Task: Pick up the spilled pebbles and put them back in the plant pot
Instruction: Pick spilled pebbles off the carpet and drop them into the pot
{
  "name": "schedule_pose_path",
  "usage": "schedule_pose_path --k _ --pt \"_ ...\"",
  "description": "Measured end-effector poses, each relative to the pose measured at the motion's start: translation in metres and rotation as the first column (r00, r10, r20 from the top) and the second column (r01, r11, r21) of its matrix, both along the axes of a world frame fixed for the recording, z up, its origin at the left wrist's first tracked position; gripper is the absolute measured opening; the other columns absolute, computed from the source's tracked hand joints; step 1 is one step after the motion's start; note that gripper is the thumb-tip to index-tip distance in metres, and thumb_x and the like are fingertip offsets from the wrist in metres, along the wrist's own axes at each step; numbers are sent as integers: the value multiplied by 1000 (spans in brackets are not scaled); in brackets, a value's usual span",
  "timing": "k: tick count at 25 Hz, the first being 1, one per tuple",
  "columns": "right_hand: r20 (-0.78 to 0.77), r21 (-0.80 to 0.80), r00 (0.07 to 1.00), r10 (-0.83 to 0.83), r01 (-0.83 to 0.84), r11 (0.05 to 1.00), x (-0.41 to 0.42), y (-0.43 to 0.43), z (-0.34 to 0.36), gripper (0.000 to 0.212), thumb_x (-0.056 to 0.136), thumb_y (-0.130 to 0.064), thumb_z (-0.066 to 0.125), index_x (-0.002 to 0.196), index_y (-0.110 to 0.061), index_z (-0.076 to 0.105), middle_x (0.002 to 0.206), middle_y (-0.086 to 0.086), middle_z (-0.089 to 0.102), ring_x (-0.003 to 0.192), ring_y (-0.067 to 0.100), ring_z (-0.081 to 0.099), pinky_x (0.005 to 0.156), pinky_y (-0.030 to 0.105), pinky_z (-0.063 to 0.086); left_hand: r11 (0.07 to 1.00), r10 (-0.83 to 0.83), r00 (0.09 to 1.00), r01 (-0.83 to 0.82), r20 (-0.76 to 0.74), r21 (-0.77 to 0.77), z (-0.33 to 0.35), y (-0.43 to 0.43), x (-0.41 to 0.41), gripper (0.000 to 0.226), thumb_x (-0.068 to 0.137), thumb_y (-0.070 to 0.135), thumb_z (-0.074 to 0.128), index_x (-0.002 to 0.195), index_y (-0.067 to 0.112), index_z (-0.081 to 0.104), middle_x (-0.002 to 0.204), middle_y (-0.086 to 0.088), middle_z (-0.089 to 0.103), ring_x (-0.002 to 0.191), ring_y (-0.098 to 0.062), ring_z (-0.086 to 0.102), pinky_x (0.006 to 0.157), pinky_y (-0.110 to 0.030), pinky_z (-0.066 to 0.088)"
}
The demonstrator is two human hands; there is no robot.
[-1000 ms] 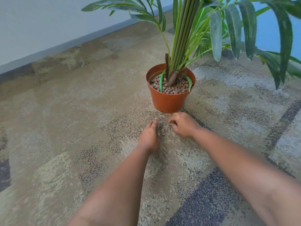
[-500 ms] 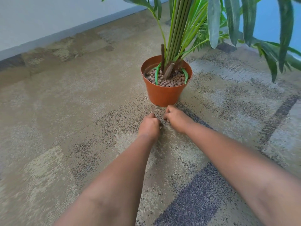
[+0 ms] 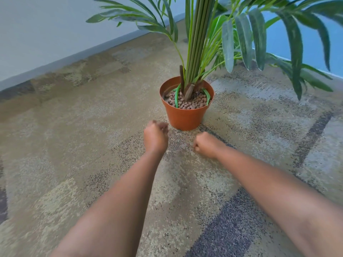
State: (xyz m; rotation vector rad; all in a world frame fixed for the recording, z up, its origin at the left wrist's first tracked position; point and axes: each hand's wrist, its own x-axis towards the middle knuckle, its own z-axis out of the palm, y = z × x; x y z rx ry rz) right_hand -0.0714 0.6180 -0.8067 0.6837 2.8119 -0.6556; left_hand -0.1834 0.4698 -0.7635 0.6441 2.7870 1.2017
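An orange plant pot [image 3: 185, 118] stands on the carpet, topped with brown pebbles [image 3: 189, 102] around the stems of a green palm [image 3: 196, 43]. My left hand [image 3: 156, 136] is raised just left of the pot's base, blurred, with its fingers curled shut; whatever it holds is hidden inside the fist. Lower down, my right hand [image 3: 206, 144] is a closed fist with its knuckles on the carpet in front of the pot. The speckled carpet between my hands shows no pebble I can make out.
Patterned beige, grey and dark carpet [image 3: 74, 145] spreads all around. A pale wall with a grey skirting [image 3: 74, 58] runs along the back left. Long palm leaves [image 3: 295, 52] hang over the right side, in front of a blue wall [image 3: 334, 43].
My left hand closed over the pebble lying between my hands, then lifted up and forward toward the pot's left side. My right hand curled into a fist and stayed low.
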Motion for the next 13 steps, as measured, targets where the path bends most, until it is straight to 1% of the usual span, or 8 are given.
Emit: schedule_pose_path --k 1,3,5,6,8,9,11,13 --pt "-12 -6 999 -34 34 999 7 6 2 13 94 -3 58 93 -9 69 105 9 71 85 17 70 79 31 61 997 20 1000 -19 -21 74 12 5 -9 17 88 12 69 104 11 74 98 -4 64 88 -20 61 84 -34 55" --pt "-47 -43 990 -136 134 990 15 15 8 14 94 -6 60 100 -12 71 117 8 69 95 17 69 87 33 60 982 35 996 -19 -82 187 36 21 -23 16 86 15 71 101 14 76 88 4 57 78 -13 56 75 -28 51" --pt "-51 -43 988 -147 145 989 17 15 9 20 94 -5 61 111 -12 70 125 8 65 101 18 68 91 33 58 976 8 992 19 -125 219 54 41 -34 16 85 13 73 101 14 76 85 7 54 76 -10 54 73 -24 48" --pt "-44 -27 992 -120 118 993 17 13 8 23 94 -5 62 115 -12 69 126 9 63 101 19 67 92 34 57 977 -21 990 51 -141 209 60 52 -38 17 85 11 72 101 13 76 86 5 55 79 -12 56 75 -24 48" --pt "1 30 999 -33 33 999 15 6 7 22 92 -11 66 115 -9 69 124 10 63 104 21 65 96 33 54 984 -73 980 101 -183 146 65 68 -47 18 86 7 70 104 9 75 94 -3 61 87 -21 61 79 -27 50" --pt "28 50 1000 15 -16 999 16 4 5 20 91 -17 68 109 -8 70 121 10 64 103 20 64 96 32 53 988 -103 975 124 -197 96 66 74 -50 21 87 6 69 107 7 74 99 -8 64 90 -25 62 80 -28 51" --pt "38 95 995 94 -98 991 21 -1 0 16 90 -22 69 100 -9 71 114 8 64 99 18 62 94 28 50 975 -219 961 209 -169 -78 65 81 -57 32 86 5 69 118 7 69 114 -15 65 101 -31 63 88 -36 54" --pt "-3 115 993 118 -117 986 29 -1 -7 13 94 -19 64 101 -10 71 112 7 65 98 17 62 96 27 49 920 -326 938 288 -115 -266 62 81 -59 52 86 2 66 136 11 55 132 -18 58 113 -34 61 94 -41 53"
